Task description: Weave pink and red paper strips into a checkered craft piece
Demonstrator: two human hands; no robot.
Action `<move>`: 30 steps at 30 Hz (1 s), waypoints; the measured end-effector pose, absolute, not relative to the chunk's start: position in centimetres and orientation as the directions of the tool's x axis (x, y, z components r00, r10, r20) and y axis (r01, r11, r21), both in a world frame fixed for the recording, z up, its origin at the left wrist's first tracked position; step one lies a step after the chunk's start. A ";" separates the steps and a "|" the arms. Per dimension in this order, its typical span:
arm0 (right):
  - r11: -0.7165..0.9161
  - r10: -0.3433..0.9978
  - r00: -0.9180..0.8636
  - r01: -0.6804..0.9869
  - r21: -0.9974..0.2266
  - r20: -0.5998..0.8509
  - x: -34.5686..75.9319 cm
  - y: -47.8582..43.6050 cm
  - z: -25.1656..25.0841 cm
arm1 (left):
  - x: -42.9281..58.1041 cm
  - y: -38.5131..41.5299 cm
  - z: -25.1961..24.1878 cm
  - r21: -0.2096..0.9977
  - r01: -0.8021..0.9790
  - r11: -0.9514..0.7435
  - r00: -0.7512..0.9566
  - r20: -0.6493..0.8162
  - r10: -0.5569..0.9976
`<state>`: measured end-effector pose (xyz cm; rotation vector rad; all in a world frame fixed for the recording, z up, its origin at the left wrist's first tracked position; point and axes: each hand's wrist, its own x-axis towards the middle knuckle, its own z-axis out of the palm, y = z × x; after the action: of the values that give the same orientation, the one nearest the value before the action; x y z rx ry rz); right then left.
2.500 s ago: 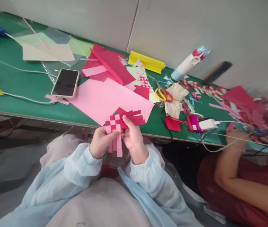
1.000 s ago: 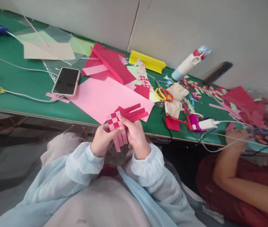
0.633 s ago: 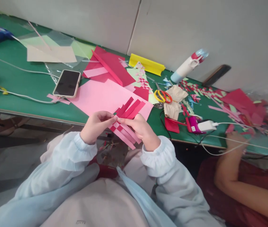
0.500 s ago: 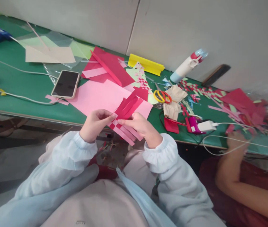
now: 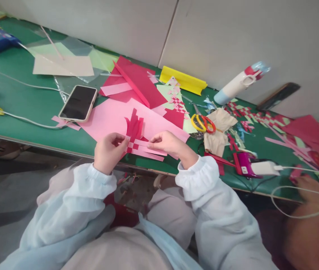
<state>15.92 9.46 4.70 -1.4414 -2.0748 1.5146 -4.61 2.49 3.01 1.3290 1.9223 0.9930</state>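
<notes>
— Red and pink paper weave (image 5: 136, 139): where is it held?
— It is held just above the near edge of the table (image 5: 21, 97), over the pink sheet (image 5: 106, 116). Red strips are pointed up and pink strips are run out to the right.
— And the left hand (image 5: 107, 152)?
— Its fingers (image 5: 121, 139) are pinched on the weave's left edge.
— And the right hand (image 5: 168, 144)?
— Fingertips are pressed together on the pink strip ends.
— Surroundings?
— A phone (image 5: 77, 103) is seen left of the sheet, scissors (image 5: 203, 123) to its right, and a bottle (image 5: 240, 82) is laid by the wall. A co-worker's hand (image 5: 311, 191) is seen far right, blurred; its grip cannot be told.
</notes>
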 end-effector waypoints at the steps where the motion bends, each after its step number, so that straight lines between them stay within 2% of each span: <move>1: 0.027 0.776 -0.519 0.594 -0.804 -0.357 15.9 9.8 4.5 | -4.7 2.4 3.1 0.769 0.594 0.234 -0.320 -0.040 0.947; 5: 0.145 0.754 -0.553 0.665 -0.733 -0.353 15.6 10.5 4.4 | -5.2 2.0 2.9 0.545 0.817 0.186 -0.241 0.029 0.970; 7: 0.227 0.792 -0.517 0.743 -0.630 -0.324 15.6 10.2 4.9 | -5.6 1.8 2.5 0.486 0.868 0.103 -0.176 0.106 0.979; 9: 0.352 0.852 -0.487 0.804 -0.478 -0.191 15.7 9.3 5.5 | -6.1 1.6 2.2 0.448 0.894 0.026 -0.128 0.199 0.972; 11: 0.498 0.855 -0.518 0.817 -0.291 0.009 15.8 7.9 6.1 | -6.4 1.3 2.3 0.429 0.903 -0.025 -0.100 0.267 0.958; 13: 0.599 0.800 -0.581 0.789 -0.138 0.151 15.8 6.3 6.6 | -6.4 0.8 2.9 0.435 0.896 -0.092 -0.056 0.316 0.947; 18: 0.753 0.611 -0.732 0.655 0.067 0.301 15.0 2.3 6.9 | -5.4 -1.0 5.5 0.506 0.768 -0.392 0.127 0.481 0.868; 23: 0.791 0.486 -0.789 0.580 0.193 0.377 14.6 -1.2 6.8 | -4.8 -2.9 6.8 0.521 0.629 -0.577 0.269 0.550 0.791; 30: 0.808 0.421 -0.793 0.549 0.215 0.440 14.6 -5.3 7.5 | -4.4 -5.3 7.0 0.513 0.495 -0.701 0.393 0.588 0.707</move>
<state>14.63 -5.30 7.50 -0.7319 -2.6201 -0.4735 -4.37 -5.28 7.03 2.3978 1.0595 1.2019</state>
